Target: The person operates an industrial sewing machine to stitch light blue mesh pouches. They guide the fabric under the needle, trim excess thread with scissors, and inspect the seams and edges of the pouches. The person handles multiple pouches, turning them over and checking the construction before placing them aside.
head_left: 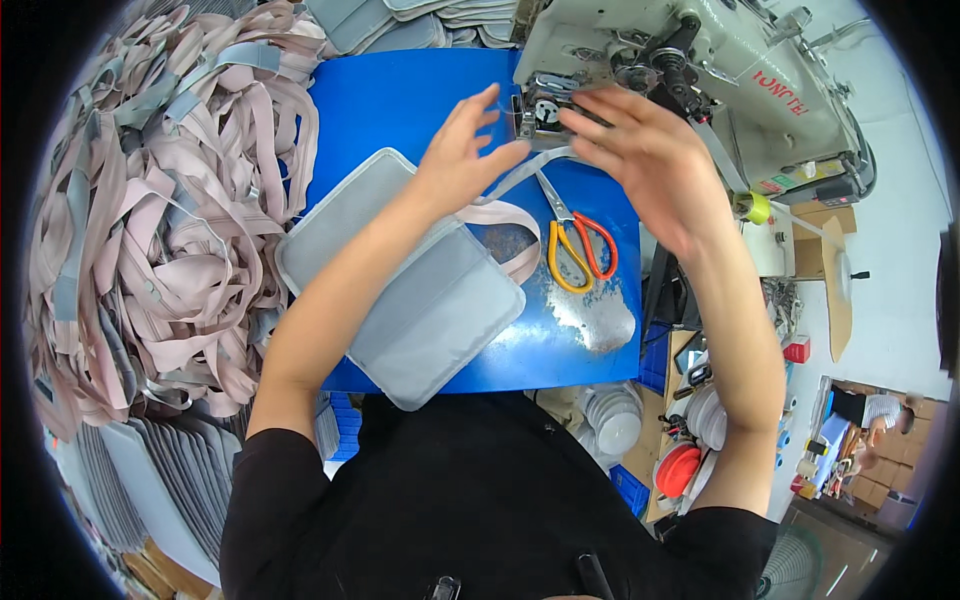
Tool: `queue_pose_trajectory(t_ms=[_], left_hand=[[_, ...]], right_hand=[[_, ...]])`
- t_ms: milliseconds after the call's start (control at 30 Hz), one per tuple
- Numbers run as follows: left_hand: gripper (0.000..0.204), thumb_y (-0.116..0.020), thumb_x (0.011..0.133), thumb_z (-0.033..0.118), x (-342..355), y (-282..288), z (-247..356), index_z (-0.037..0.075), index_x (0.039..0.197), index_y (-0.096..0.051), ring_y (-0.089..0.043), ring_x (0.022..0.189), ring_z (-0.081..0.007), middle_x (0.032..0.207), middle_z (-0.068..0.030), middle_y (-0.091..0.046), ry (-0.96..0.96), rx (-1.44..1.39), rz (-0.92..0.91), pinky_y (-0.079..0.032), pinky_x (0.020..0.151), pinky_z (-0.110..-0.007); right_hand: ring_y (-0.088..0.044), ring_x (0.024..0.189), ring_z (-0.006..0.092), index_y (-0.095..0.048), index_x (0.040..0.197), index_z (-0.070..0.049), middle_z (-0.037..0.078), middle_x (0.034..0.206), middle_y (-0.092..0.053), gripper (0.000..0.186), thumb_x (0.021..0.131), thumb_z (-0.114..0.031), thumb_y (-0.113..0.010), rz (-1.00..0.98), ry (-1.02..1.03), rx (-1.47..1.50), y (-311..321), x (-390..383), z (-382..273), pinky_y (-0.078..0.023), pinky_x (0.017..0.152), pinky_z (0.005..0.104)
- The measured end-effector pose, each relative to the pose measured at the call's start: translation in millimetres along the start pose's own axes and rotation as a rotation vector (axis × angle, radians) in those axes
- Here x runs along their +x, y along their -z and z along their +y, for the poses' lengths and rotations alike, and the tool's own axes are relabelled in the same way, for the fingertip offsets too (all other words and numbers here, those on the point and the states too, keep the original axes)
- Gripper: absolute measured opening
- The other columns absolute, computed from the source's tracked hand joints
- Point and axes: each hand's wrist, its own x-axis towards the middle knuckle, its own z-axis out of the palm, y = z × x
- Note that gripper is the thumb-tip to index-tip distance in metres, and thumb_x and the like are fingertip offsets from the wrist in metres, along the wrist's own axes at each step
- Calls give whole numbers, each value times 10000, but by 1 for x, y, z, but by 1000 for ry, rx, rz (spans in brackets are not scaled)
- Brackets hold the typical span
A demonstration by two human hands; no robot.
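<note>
My left hand (465, 150) is raised over the blue work surface (365, 100), fingers apart, beside a light grey strap (520, 172). My right hand (645, 150), slightly blurred, has its fingers spread in front of the sewing machine's needle area (540, 112); whether its fingertips touch the machine I cannot tell. Below my hands lies a grey padded rectangular piece (430, 320) with a pale pink strap (525, 240) looping from it. Scissors (570, 260) with orange and red handles lie to the right of that piece, blades toward the machine.
A large pile of pink and grey straps (170, 250) fills the left, above stacked grey pieces (160, 480). The machine body (730, 80) occupies the upper right. Spools (705, 420) and a red disc (678, 470) sit lower right. Another person (880, 415) is in the right background.
</note>
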Motion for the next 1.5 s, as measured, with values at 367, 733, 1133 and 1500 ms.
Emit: queue_pose_trajectory(t_ms=[367,733,1133,1500], left_hand=[[697,-581,999,261,14,-48,-13,-42,1558,-293,-407,1434,-396,1501,-254,-412,-184,240,115,-362,1186,-438],[552,-590,1022,324,19,-49,8,-37,1423,-473,-548,1268,-400,1333,-261,-557,-128,134,187,-428,1090,-446],[699,-655,972,437,30,-56,-7,-40,1451,-477,-547,1269,-403,1333,-247,-580,-90,64,204,-433,1098,-446],[450,-638,922,265,30,-47,-3,-15,1269,-580,-586,1157,-387,1182,-229,-625,-162,-1,184,-471,1002,-454]], right_hand=[[-604,1207,265,-565,1315,115,188,1335,-577,444,898,-34,-586,45,-131,51,-13,22,14,-552,984,436],[-699,909,440,-665,1187,94,304,1043,-701,381,836,-52,-647,38,364,-1197,2,40,43,-554,811,471],[-708,847,415,-754,1012,6,216,963,-731,162,894,-76,-679,235,637,-1366,-4,40,55,-558,763,460],[-700,985,441,-724,1101,18,274,1039,-723,309,865,-168,-649,163,390,-1487,-13,40,44,-556,861,520]])
